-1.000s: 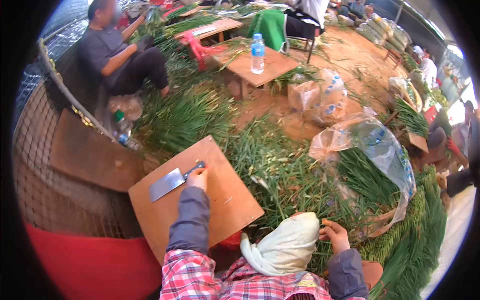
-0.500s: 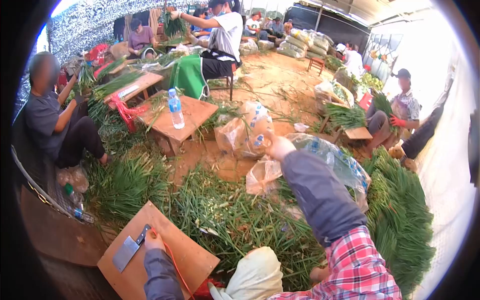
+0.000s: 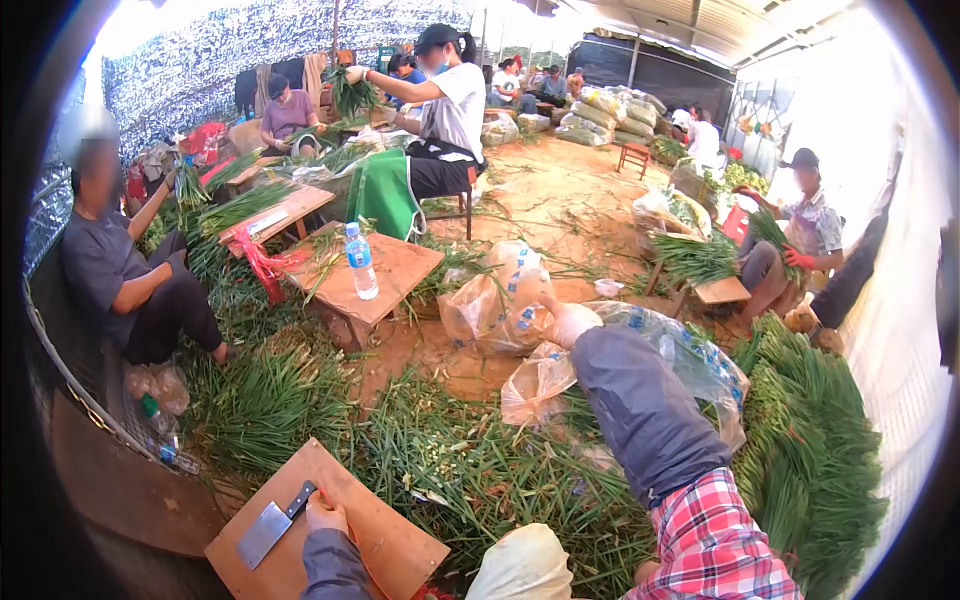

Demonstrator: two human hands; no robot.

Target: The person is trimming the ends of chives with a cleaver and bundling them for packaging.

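Note:
My left hand point(image 3: 326, 513) is closed at the handle of a cleaver point(image 3: 265, 532), whose wide blade lies on a tilted wooden board point(image 3: 390, 535). A red cord runs beside that hand. My right arm stretches forward, and my right hand point(image 3: 577, 325) is at the plastic bags with blue print point(image 3: 515, 290); its fingers are hidden from view. A crumpled clear bag point(image 3: 538, 385) lies just below it, and a larger clear bag point(image 3: 690, 365) spreads to its right. Cut green stalks point(image 3: 500, 480) cover the ground between my hands.
A water bottle point(image 3: 361, 262) stands on a low wooden table point(image 3: 400, 275). Long green bundles point(image 3: 820, 460) are heaped at the right. A person point(image 3: 125, 250) sits at the left, another point(image 3: 800, 230) at the right, and one in a white shirt point(image 3: 460, 110) at the back.
The view has shifted slightly, so most things appear lower and further right. My right hand remains at the bags, and my left hand stays on the cleaver.

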